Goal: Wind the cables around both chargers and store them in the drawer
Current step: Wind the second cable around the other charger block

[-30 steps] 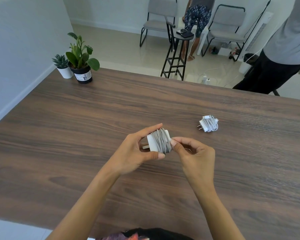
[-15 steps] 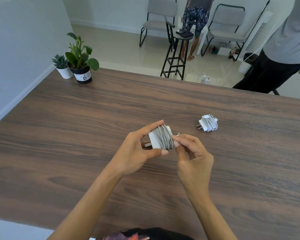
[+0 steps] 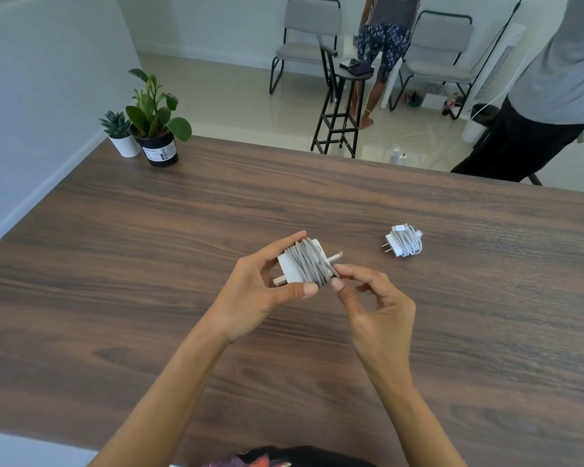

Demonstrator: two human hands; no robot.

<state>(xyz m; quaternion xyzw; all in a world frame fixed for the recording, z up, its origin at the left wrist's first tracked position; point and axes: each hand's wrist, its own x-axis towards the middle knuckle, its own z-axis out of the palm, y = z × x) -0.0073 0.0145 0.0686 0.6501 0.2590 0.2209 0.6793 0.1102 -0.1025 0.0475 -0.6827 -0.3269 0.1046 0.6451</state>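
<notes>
A white charger [image 3: 292,267] with grey cable [image 3: 309,266] wound around its body is held above the wooden table [image 3: 149,264]. My left hand [image 3: 257,294] grips it between thumb and fingers, prongs pointing left. My right hand [image 3: 375,298] pinches the cable's loose end at the charger's right side, and the cable's plug tip [image 3: 336,256] sticks out to the right. A second white charger [image 3: 402,242], its cable wrapped around it, lies on the table to the right, apart from both hands. No drawer is in view.
Two potted plants [image 3: 152,123] stand at the table's far left corner beside the wall. Beyond the far edge are a black stool [image 3: 344,102], two chairs and cables on the floor. One person stands at the far right [image 3: 536,96], another by the chairs.
My right hand has shifted from the charger's side to a pinch on the loose cable end, and the plug tip now shows. The left hand holds steady.
</notes>
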